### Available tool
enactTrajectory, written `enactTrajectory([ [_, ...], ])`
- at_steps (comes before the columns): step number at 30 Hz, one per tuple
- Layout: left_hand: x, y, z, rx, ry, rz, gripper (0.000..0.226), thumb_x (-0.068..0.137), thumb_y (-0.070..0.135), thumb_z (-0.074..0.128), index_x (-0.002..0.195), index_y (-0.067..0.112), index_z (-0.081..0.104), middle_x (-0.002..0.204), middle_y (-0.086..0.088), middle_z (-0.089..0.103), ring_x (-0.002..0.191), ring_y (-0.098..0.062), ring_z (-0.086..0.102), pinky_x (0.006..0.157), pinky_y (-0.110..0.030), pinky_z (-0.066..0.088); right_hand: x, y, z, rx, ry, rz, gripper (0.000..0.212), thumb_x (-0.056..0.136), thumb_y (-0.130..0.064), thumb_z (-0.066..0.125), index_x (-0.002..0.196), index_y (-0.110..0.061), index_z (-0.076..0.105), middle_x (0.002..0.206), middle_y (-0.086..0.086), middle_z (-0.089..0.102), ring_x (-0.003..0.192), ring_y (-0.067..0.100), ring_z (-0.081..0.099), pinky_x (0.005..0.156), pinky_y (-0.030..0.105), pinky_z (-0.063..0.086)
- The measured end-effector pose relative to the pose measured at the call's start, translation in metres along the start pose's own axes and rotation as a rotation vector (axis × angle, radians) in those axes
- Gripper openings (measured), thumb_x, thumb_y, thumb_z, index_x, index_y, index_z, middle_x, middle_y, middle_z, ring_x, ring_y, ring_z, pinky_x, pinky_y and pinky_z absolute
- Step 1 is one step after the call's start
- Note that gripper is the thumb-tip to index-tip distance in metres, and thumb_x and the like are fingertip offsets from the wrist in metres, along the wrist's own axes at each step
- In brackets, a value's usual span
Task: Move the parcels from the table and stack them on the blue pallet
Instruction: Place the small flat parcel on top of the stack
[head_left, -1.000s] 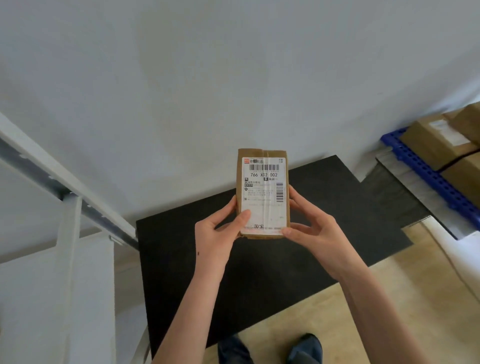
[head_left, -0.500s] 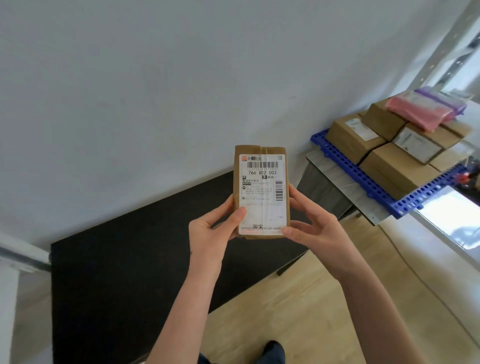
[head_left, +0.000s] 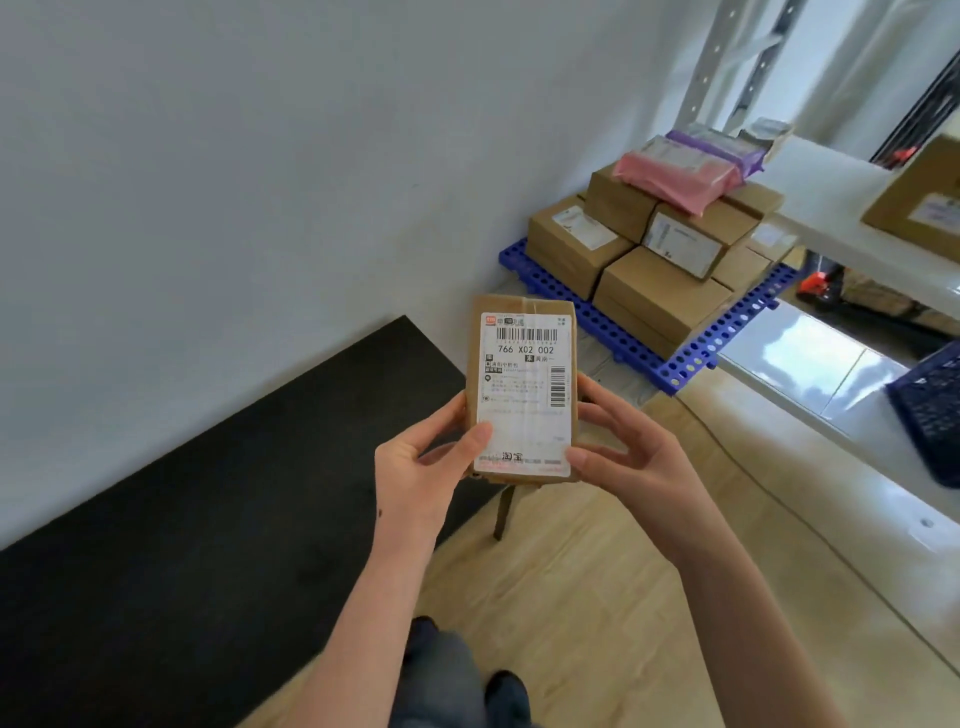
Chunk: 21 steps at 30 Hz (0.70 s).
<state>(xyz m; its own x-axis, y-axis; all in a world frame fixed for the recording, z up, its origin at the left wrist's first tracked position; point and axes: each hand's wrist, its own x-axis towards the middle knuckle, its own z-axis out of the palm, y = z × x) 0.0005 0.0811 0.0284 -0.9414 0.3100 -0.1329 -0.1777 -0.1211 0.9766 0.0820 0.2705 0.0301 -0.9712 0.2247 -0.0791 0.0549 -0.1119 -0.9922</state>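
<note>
Risk of a drop heads our findings. We judge that the parcel (head_left: 522, 389) could tip out of the grip on the way to the blue pallet (head_left: 618, 335), because both hands hold it only round its lower half and the upper half stands free above them. A quick swing or a loosened pinch would be cause enough. We note a second hazard on the pallet itself: cardboard boxes (head_left: 660, 296) already cover most of it in two tiers, and a pink mailer (head_left: 675, 176) lies soft and uneven on the top tier. A parcel set on that mailer may slide off, and one set on the pallet's bare near rim may overhang. The parcel hangs in the air short of the pallet's near corner, well apart from it, label side toward us. It is close to the end of the black table (head_left: 208, 519), which stands on that same near side of the pallet. The left hand (head_left: 421, 473) grips the parcel's left edge, its thumb (head_left: 480, 436) pressed on the label and the other fingers curled behind. The right hand (head_left: 628, 457) grips the right edge, thumb tip at the lower corner, fingers (head_left: 597, 400) laid along the side. Neither hand is slack; both grasp the parcel between them.
</note>
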Motion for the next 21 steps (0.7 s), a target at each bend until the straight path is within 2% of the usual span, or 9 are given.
enactTrajectory([
  [5,0.023,-0.005,0.035,0.079,-0.131,-0.03,0.047,0.075,0.014,0.073,0.12,0.02,0.062,0.107,0.001,0.072,0.095,-0.018,0.07,0.07,-0.033,0.059,0.004,0.006,-0.04,0.04,0.081,0.011,0.07,0.074,-0.021,0.079,0.134,-0.042,0.051,0.123,-0.005,0.063,0.102,0.029,0.068,0.08,0.036,0.057],
  [7,0.035,-0.007,0.049,0.108,-0.181,-0.03,0.051,0.072,0.018,0.073,0.122,0.022,0.061,0.107,0.002,0.072,0.097,-0.019,0.069,0.073,-0.036,0.059,0.009,0.008,-0.056,0.042,0.114,0.011,0.07,0.073,-0.02,0.08,0.133,-0.042,0.052,0.12,-0.007,0.063,0.1,0.027,0.068,0.076,0.031,0.057],
  [11,0.069,-0.01,0.079,0.145,-0.278,-0.041,0.055,0.067,0.026,0.074,0.12,0.034,0.059,0.104,0.008,0.071,0.095,-0.017,0.069,0.07,-0.031,0.059,0.028,0.006,-0.09,0.051,0.158,0.016,0.069,0.072,-0.019,0.079,0.133,-0.041,0.053,0.115,-0.006,0.064,0.096,0.025,0.068,0.073,0.027,0.055],
  [13,0.089,-0.011,0.094,0.164,-0.309,-0.054,0.059,0.063,0.032,0.076,0.118,0.04,0.058,0.103,0.011,0.071,0.096,-0.017,0.069,0.073,-0.034,0.059,0.042,0.002,-0.107,0.059,0.164,0.022,0.068,0.072,-0.019,0.079,0.132,-0.04,0.054,0.117,0.0,0.063,0.098,0.028,0.068,0.075,0.028,0.055],
  [15,0.111,-0.012,0.109,0.159,-0.329,-0.072,0.061,0.06,0.035,0.077,0.117,0.044,0.056,0.103,0.01,0.07,0.096,-0.017,0.069,0.074,-0.035,0.059,0.057,-0.003,-0.125,0.046,0.169,0.035,0.067,0.072,-0.018,0.079,0.13,-0.041,0.055,0.114,-0.002,0.064,0.098,0.027,0.068,0.075,0.029,0.055],
  [21,0.167,-0.017,0.158,0.092,-0.362,-0.106,0.068,0.059,0.035,0.08,0.122,0.045,0.055,0.104,0.004,0.068,0.094,-0.016,0.069,0.069,-0.029,0.058,0.104,-0.029,-0.178,-0.007,0.163,0.065,0.065,0.071,-0.017,0.078,0.126,-0.046,0.058,0.105,-0.01,0.067,0.096,0.023,0.07,0.072,0.026,0.057],
])
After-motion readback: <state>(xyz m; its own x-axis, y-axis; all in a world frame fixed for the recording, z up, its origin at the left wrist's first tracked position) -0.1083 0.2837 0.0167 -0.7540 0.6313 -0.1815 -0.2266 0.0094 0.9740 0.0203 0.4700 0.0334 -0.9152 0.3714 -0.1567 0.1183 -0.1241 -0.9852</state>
